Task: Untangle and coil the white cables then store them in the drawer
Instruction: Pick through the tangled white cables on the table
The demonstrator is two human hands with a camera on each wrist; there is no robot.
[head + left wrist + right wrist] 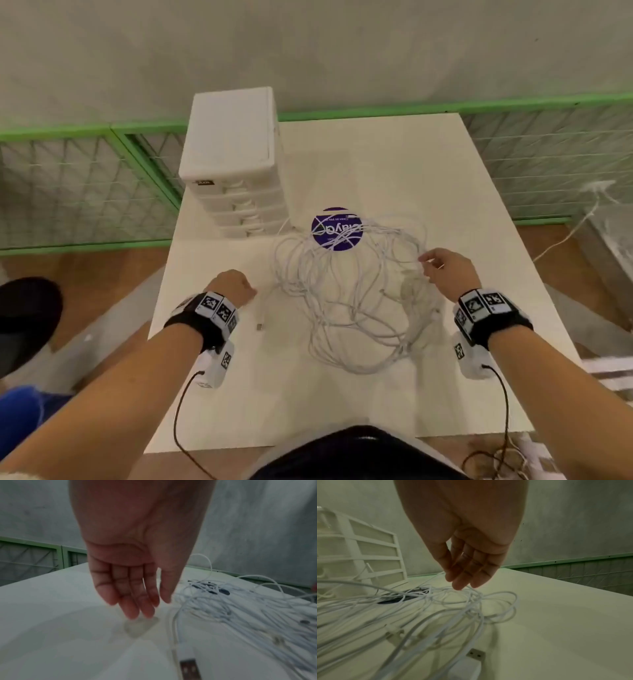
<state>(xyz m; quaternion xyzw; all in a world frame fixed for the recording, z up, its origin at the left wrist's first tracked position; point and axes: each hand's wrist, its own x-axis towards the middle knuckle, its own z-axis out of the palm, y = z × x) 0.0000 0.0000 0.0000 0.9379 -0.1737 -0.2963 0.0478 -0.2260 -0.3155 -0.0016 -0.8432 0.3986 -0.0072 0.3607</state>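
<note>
Several white cables lie in one loose tangle on the middle of the white table. The white drawer unit stands at the table's back left with its drawers closed. My left hand hovers just left of the tangle, fingers straight and holding nothing. A USB plug lies below it. My right hand is at the tangle's right edge. Its thumb and fingertips pinch a raised strand of the cables.
A round purple sticker lies under the far side of the tangle. Green mesh fencing runs behind and beside the table. A second USB plug lies near my right wrist. Bare tabletop stretches right of the cables.
</note>
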